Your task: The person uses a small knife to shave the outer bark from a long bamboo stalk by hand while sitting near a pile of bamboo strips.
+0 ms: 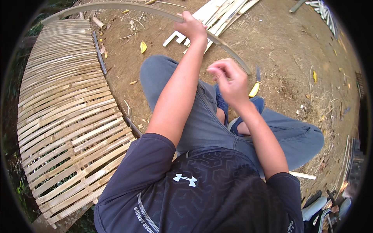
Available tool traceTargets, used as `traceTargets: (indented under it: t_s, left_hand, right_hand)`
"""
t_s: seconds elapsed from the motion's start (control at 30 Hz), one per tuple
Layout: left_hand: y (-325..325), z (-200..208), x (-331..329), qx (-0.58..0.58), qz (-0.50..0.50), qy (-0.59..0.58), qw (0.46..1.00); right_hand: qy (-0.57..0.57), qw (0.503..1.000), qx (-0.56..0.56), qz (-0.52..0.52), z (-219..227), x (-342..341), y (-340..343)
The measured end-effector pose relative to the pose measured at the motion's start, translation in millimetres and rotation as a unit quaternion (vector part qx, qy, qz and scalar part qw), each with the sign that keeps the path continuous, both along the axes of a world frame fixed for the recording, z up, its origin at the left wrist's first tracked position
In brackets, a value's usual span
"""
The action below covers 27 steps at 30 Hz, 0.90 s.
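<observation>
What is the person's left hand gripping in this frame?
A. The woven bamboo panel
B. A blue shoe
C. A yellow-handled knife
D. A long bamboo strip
D: the left hand is closed around the long bamboo strip, which bends across the top of the view, while the yellow-handled knife lies on the dirt beside the right hand and the woven bamboo panel lies untouched at the left.
</observation>
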State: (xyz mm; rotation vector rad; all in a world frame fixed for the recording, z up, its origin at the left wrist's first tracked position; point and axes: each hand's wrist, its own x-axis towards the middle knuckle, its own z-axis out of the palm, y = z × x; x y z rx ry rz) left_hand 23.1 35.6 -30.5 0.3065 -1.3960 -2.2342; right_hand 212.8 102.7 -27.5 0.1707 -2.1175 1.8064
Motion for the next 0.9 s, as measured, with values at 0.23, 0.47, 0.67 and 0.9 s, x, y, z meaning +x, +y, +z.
traceTargets:
  t_s: [0.23,0.47,0.67,0.9]
  left_hand:
    - [5,3,3,0.004,-0.033,-0.02,0.999]
    - [16,9,7,-0.033,-0.099,0.004,0.995]
    - [21,15,5,-0.067,-0.121,0.039,0.99]
    - [16,6,3,-0.062,-0.13,0.001,0.99]
  right_hand:
    - [-0.319,0.813,0.361,-0.326,-109,-11,284]
    - [-0.51,0.813,0.245,-0.137,-172,1,256]
    - [-0.567,0.757,0.285,-0.155,-229,-6,171]
    - [-0.562,0.749,0.313,-0.161,-277,5,170]
